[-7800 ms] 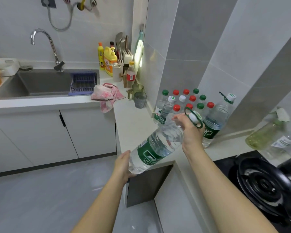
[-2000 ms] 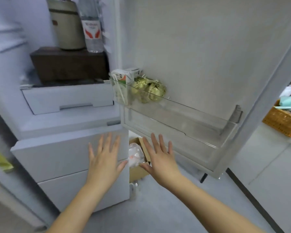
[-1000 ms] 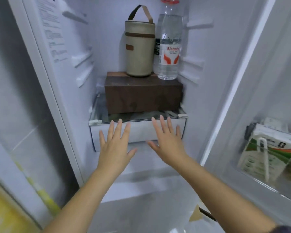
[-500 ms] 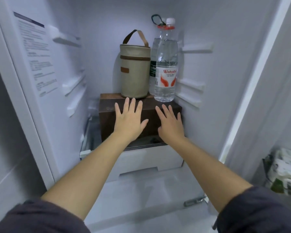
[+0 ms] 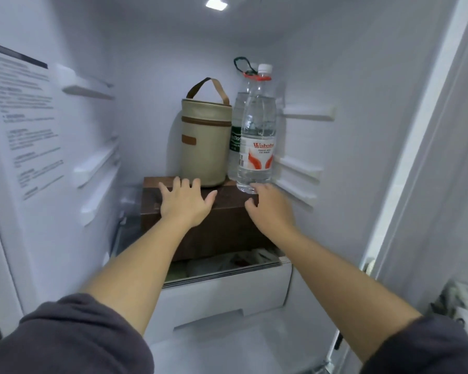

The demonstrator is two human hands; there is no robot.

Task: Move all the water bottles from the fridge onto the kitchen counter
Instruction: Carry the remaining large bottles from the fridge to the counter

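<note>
Inside the open fridge, a clear water bottle point(image 5: 257, 136) with a red-and-white label and white cap stands upright on a dark brown box point(image 5: 227, 214). Behind it stands a second bottle point(image 5: 237, 125) with a green label and a green loop at its cap, mostly hidden. My right hand point(image 5: 268, 206) reaches with fingers extended to the base of the front bottle, fingertips at or touching it. My left hand point(image 5: 185, 201) is spread flat over the box's top front edge, just below the beige bag. Neither hand holds anything.
A beige cylindrical bag point(image 5: 206, 141) with a brown handle stands on the box, left of the bottles. A white drawer point(image 5: 222, 292) lies below the glass shelf. The fridge side walls carry shelf rails. The door shelf point(image 5: 465, 306) with cartons is at lower right.
Both hands have risen and reached deeper into the fridge, from the box's front face to its top edge; the right hand has come up to the front bottle's base.
</note>
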